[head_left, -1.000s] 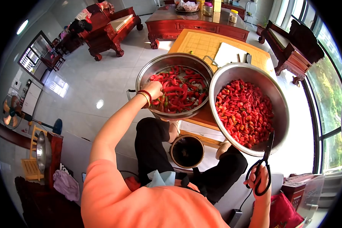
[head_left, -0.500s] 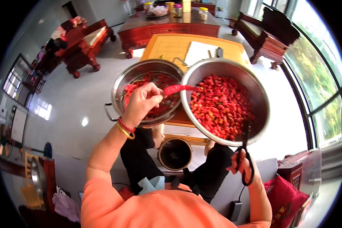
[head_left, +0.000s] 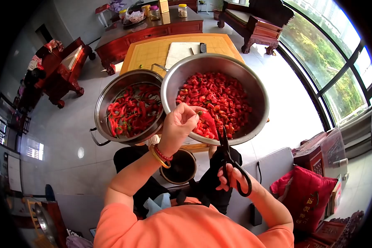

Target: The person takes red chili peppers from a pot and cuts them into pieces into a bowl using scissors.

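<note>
My left hand (head_left: 178, 128) pinches a whole red chili (head_left: 208, 123) at its stem end, over the near rim of the large metal basin (head_left: 258, 84). Chopped red chili pieces (head_left: 221, 97) lie in that basin. Black scissors (head_left: 224, 146) are held in my right hand (head_left: 232, 177), fingers through the handles, with the blades pointing up close to the chili's tip. To the left stands a steel pot (head_left: 101, 108) with two handles, holding whole red chilies (head_left: 130, 115).
A wooden table (head_left: 142, 51) bears both vessels, a white board (head_left: 180, 53) and a dark-handled knife (head_left: 202, 48). Below, between my legs, is a dark round bin (head_left: 180, 167). Carved furniture stands beyond, and a red cushion (head_left: 308, 196) lies at the right.
My left hand has gone from inside the pot, lifting out one chili, to over the basin. My right hand has brought the scissors inward and up to it. The view has turned right.
</note>
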Demonstrator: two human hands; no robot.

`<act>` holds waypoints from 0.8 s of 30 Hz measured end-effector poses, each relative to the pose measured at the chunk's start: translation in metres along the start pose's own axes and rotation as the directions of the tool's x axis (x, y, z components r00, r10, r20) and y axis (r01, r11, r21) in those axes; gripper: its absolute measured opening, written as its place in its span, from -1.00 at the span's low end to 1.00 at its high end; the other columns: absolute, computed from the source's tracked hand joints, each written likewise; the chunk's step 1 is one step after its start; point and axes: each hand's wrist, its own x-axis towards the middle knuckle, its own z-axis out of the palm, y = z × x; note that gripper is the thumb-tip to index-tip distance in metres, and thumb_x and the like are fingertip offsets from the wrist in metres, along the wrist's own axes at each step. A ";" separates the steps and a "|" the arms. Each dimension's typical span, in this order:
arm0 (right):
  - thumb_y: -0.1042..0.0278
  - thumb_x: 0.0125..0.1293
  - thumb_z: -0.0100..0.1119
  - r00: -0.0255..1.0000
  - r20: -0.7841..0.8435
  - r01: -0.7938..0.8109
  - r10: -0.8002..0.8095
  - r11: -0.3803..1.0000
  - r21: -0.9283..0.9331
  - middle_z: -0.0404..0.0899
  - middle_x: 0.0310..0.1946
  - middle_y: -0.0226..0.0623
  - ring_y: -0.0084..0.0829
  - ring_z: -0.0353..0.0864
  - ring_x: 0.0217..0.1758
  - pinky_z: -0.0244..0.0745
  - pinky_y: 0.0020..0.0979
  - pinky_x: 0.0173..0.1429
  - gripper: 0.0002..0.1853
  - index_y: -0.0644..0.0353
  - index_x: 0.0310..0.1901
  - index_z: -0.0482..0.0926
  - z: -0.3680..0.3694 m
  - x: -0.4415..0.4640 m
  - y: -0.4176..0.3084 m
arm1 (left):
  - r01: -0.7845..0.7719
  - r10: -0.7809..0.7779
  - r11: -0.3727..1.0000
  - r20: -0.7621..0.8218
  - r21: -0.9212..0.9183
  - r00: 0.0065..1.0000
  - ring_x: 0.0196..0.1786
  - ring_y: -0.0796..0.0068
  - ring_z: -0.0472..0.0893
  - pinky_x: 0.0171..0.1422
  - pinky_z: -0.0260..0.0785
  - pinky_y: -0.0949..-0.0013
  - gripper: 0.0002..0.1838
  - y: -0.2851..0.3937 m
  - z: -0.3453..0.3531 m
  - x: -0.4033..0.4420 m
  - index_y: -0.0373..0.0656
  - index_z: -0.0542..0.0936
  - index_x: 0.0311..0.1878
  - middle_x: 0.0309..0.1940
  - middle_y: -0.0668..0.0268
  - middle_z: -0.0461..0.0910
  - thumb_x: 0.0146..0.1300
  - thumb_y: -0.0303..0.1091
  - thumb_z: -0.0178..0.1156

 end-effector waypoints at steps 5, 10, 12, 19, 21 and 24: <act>-0.19 0.28 -0.03 0.996 0.076 0.034 -0.041 0.996 0.087 0.34 -0.43 -0.42 -0.57 0.37 -0.46 0.51 -0.36 -0.06 -0.46 0.24 -0.10 0.40 0.010 0.000 0.013 | -0.182 0.186 0.982 -0.113 0.040 0.976 -0.38 0.82 0.38 -0.17 0.32 0.64 -0.97 -0.005 0.010 0.002 -0.24 0.38 -0.31 -0.02 0.11 0.51 0.26 -0.55 0.00; -0.17 0.30 -0.03 0.998 -0.066 -0.008 0.012 0.998 0.061 0.35 -0.44 -0.42 -0.59 0.39 -0.43 0.49 -0.43 -0.07 -0.46 0.27 -0.11 0.39 0.005 0.011 0.013 | -0.174 0.169 0.984 -0.131 -0.031 0.977 -0.37 0.75 0.43 -0.13 0.35 0.57 -0.98 -0.009 0.020 -0.006 -0.25 0.37 -0.31 -0.01 0.07 0.50 0.24 -0.58 -0.02; -0.14 0.31 -0.03 0.984 -0.176 0.046 -0.041 0.999 0.022 0.35 -0.44 -0.42 -0.59 0.39 -0.44 0.49 -0.45 -0.09 -0.48 0.28 -0.12 0.38 0.006 0.015 0.010 | -0.148 0.138 0.987 -0.128 -0.068 0.982 -0.36 0.72 0.44 -0.12 0.35 0.56 -0.98 -0.011 0.025 -0.012 -0.25 0.37 -0.30 -0.02 0.08 0.50 0.24 -0.58 -0.02; -0.02 0.30 0.05 0.915 -0.363 0.099 -0.177 0.970 -0.221 0.35 -0.45 -0.42 -0.59 0.40 -0.43 0.47 -0.50 -0.21 -0.56 0.29 -0.17 0.38 0.009 0.020 0.005 | -0.043 0.031 0.993 -0.111 -0.108 0.993 -0.34 0.67 0.45 -0.12 0.36 0.53 -0.95 -0.020 0.016 -0.025 -0.25 0.37 -0.28 -0.11 0.16 0.51 0.22 -0.60 -0.02; 0.00 0.29 0.08 0.890 -0.410 0.080 -0.198 0.955 -0.287 0.37 -0.45 -0.41 -0.60 0.40 -0.44 0.47 -0.51 -0.25 -0.58 0.29 -0.19 0.39 0.007 0.020 0.004 | -0.034 0.029 0.997 -0.080 -0.071 0.996 -0.33 0.67 0.45 -0.12 0.37 0.53 -0.91 -0.019 0.016 -0.026 -0.26 0.37 -0.23 -0.14 0.19 0.51 0.21 -0.62 -0.02; 0.02 0.27 0.10 0.868 -0.445 0.071 -0.222 0.941 -0.330 0.38 -0.45 -0.41 -0.59 0.42 -0.45 0.48 -0.51 -0.29 -0.59 0.29 -0.20 0.40 0.004 0.019 0.001 | 0.021 -0.020 1.000 -0.043 0.011 0.999 -0.28 0.69 0.47 -0.13 0.37 0.56 -0.76 -0.003 0.023 -0.028 -0.26 0.38 -0.05 -0.20 0.29 0.52 0.20 -0.62 0.04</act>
